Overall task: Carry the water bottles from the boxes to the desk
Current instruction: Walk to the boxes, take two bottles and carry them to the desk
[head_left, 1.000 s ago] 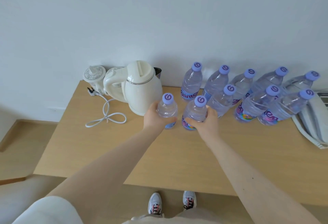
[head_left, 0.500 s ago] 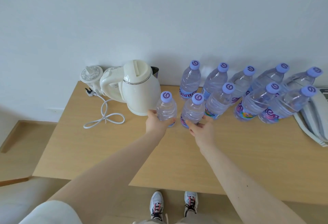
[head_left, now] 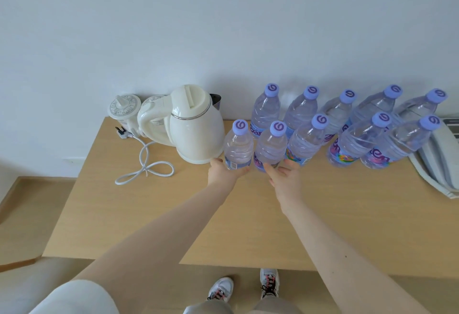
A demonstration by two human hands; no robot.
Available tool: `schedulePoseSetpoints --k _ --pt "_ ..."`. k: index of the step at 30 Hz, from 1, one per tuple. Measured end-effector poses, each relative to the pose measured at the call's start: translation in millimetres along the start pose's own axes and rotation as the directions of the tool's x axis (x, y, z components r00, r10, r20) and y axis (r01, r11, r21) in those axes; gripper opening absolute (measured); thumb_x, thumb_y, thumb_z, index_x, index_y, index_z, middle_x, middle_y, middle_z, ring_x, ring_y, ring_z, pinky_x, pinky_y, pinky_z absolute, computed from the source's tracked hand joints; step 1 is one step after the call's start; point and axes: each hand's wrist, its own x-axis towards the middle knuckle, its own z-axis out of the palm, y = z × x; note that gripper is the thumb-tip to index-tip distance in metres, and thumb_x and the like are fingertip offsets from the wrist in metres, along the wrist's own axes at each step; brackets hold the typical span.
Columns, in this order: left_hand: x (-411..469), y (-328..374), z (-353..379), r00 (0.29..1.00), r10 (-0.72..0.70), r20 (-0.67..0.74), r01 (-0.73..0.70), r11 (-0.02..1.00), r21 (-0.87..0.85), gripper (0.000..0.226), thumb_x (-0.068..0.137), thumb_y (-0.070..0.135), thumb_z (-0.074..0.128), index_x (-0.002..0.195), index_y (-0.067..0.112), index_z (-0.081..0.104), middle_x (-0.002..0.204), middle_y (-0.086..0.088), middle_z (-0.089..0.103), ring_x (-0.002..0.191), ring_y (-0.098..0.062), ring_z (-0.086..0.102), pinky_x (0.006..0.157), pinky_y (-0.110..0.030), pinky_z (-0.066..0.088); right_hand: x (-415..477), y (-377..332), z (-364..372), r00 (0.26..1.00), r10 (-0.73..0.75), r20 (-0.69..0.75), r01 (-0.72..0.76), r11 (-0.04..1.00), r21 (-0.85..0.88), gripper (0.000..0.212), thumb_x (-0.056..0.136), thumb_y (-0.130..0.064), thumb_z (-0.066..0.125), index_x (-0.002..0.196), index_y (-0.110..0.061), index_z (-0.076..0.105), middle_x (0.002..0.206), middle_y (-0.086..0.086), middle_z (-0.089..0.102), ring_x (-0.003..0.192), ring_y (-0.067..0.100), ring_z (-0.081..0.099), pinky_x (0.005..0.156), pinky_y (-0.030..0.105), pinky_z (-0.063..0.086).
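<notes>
Bottles are the whole matter: ten stand upright on the desk [head_left: 173, 214], long axes vertical, in two rows across the centre and right of the frame.

The two at the front row's left end sit directly above the hands in the picture, just past the fingertips. The left hand [head_left: 228, 173] curls round the foot of the front-left bottle [head_left: 238, 147], which stands just beside the white kettle [head_left: 196, 129]. The right hand [head_left: 285, 178] is slack and spread, holding nothing, just below the second bottle [head_left: 269, 147]; whether a fingertip touches it I cannot tell. Each hand is nearest its own bottle.

Both look set down, so the coming move is probably to let go and draw back towards the bottom of the frame. The boxes are not in view.

Every lilac cap [head_left: 240, 124] bears a purple swirl. The blue-and-purple labels show only broken white letters, something like "ten" on one at right [head_left: 380, 158]; no full brand name can be read.
</notes>
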Motion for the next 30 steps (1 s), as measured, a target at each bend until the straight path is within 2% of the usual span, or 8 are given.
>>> schedulePoseSetpoints --k 2,4,9,12,15,21,26,30 --pt "-3.5 -8.7 -4.9 0.996 -0.032 0.080 0.027 0.997 0.067 0.071 0.081 0.027 0.077 0.134 0.008 0.035 0.100 0.002 0.047 0.085 -0.015 0.051 0.094 -0.042 0.051 -12.6 -1.2 -1.0 0.999 0.010 -0.035 -0.011 1.000 -0.006 0.055 0.085 -0.023 0.074 0.130 -0.010 0.044 0.118 0.008 0.056 0.108 0.018 0.055 0.101 0.044 0.047" --pt "-6.7 -17.0 -9.4 0.987 -0.023 0.160 -0.004 0.986 0.165 0.067 0.082 0.031 0.075 0.134 0.010 0.038 0.114 -0.003 0.051 0.096 -0.019 0.051 0.094 -0.039 0.049 -28.5 -0.5 -3.6 0.997 0.017 -0.070 -0.019 0.999 -0.034 0.056 0.089 -0.024 0.069 0.136 -0.008 0.043 0.124 0.010 0.055 0.107 0.017 0.054 0.103 0.041 0.045" --pt "-20.7 -20.3 -4.9 0.930 0.078 0.360 -0.236 0.877 0.418 0.042 0.088 0.037 0.065 0.117 0.012 0.049 0.105 -0.005 0.056 0.091 -0.021 0.055 0.074 -0.029 0.042 -74.0 6.7 -24.6 0.981 -0.090 -0.170 0.045 0.966 -0.256 0.037 0.091 -0.010 0.060 0.127 -0.002 0.051 0.118 0.008 0.059 0.116 0.025 0.055 0.098 0.033 0.040" --pt "-38.3 -16.6 13.7 0.858 0.132 0.496 -0.432 0.709 0.558 0.032 0.090 0.039 0.061 0.105 0.013 0.052 0.102 -0.004 0.058 0.089 -0.023 0.055 0.078 -0.031 0.045 -100.9 8.0 -55.8 0.973 -0.132 -0.187 0.020 0.864 -0.503 0.040 0.093 -0.024 0.060 0.128 -0.006 0.053 0.126 0.009 0.059 0.118 0.027 0.052 0.097 0.032 0.037" --pt "-63.0 -12.9 38.3 0.742 0.197 0.641 -0.660 0.387 0.644 0.040 0.091 0.044 0.057 0.116 0.014 0.049 0.113 -0.004 0.058 0.102 -0.025 0.057 0.086 -0.035 0.047 -129.6 7.4 -97.1 0.975 -0.068 -0.210 -0.104 0.695 -0.711 0.047 0.097 -0.043 0.051 0.134 -0.014 0.049 0.129 0.011 0.057 0.124 0.028 0.045 0.099 0.034 0.036" --pt "-121.6 -8.0 96.6 0.477 0.191 0.858 -0.846 -0.165 0.507 0.045 0.093 0.045 0.053 0.126 0.016 0.046 0.125 -0.008 0.053 0.115 -0.028 0.053 0.092 -0.037 0.043 -194.4 14.5 -180.4 0.938 -0.022 -0.346 -0.293 0.482 -0.826 0.058 0.097 -0.057 0.038 0.142 -0.020 0.043 0.141 0.005 0.050 0.130 0.026 0.041 0.104 0.038 0.033" --pt "-190.9 -23.0 155.5 0.268 0.166 0.949 -0.872 -0.377 0.312 0.035 0.096 0.042 0.046 0.122 0.019 0.051 0.123 -0.002 0.056 0.114 -0.023 0.054 0.091 -0.033 0.039 -258.9 44.7 -247.0 0.893 -0.007 -0.450 -0.399 0.449 -0.799 0.059 0.097 -0.059 0.034 0.139 -0.019 0.045 0.139 0.004 0.050 0.132 0.026 0.039 0.108 0.039 0.031" --pt "-262.5 -54.3 210.8 0.124 0.056 0.991 -0.890 -0.435 0.136 0.034 0.096 0.044 0.047 0.115 0.017 0.053 0.117 -0.001 0.057 0.107 -0.022 0.054 0.082 -0.032 0.039 -319.2 76.7 -303.7 0.830 0.040 -0.556 -0.497 0.502 -0.707 0.060 0.097 -0.058 0.035 0.142 -0.018 0.040 0.141 0.005 0.049 0.133 0.026 0.039 0.108 0.038 0.029"
